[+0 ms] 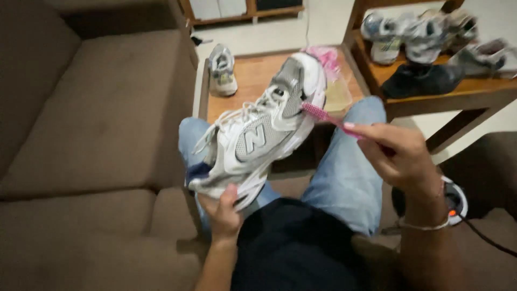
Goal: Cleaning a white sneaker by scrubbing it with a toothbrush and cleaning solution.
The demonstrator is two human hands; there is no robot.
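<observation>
White sneaker point(258, 140) gripped by left hand point(223, 213); right hand point(398, 153) holds pink toothbrush point(328, 116) against it.

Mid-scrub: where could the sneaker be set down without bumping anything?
Bare sofa cushion lies left of the sneaker held by the left hand. The low table has bare wood between the lone shoe and cup. The right-hand shelf is crowded with shoes.

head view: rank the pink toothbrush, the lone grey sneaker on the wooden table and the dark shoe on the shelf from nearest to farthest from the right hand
1. Pink toothbrush, in the right hand.
2. Dark shoe, on the shelf above it.
3. Lone grey sneaker, far across the wooden table.
</observation>
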